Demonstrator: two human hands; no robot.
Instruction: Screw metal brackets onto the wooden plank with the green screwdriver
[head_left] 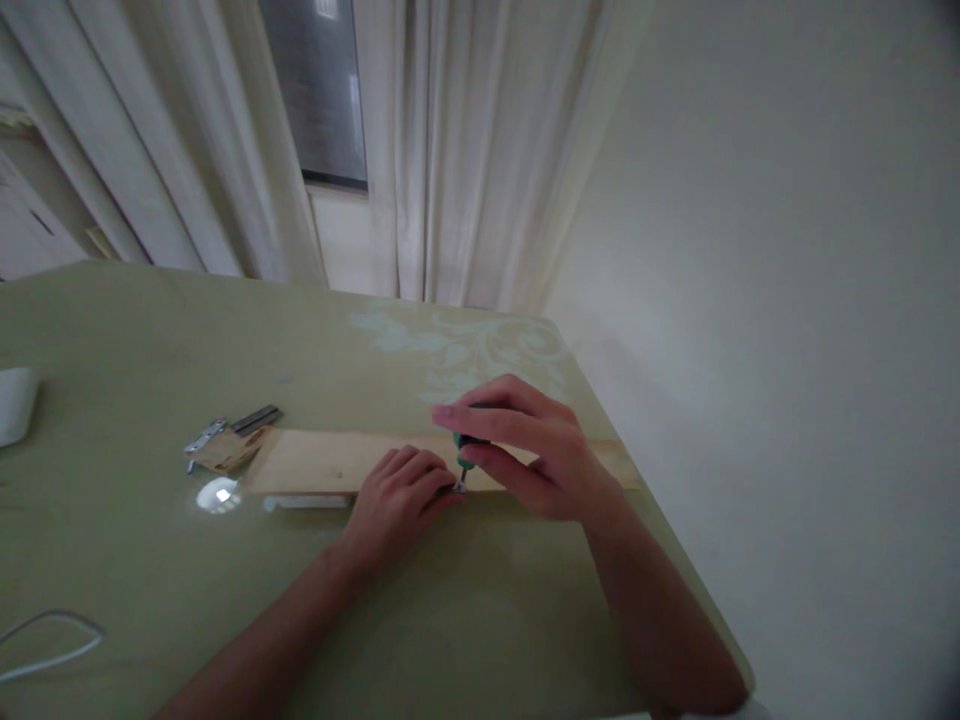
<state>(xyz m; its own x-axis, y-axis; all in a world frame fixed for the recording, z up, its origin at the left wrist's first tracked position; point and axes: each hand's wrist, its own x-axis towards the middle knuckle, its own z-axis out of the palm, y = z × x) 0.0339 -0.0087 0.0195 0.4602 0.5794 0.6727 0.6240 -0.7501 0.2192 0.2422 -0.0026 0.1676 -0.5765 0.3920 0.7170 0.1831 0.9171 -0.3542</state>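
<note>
Our right hand (536, 450) grips a green-and-black-handled metal screwdriver (465, 462) at the near edge of a long, pale wooden board (311, 460); our left hand (401, 505) curls there, its hold unclear. We should keep the shaft (463, 478) upright, pressing evenly.

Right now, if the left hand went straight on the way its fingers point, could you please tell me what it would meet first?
The left hand would probably meet the screwdriver held in the right hand, low on its shaft; the gap, if any, is hard to judge.
</note>
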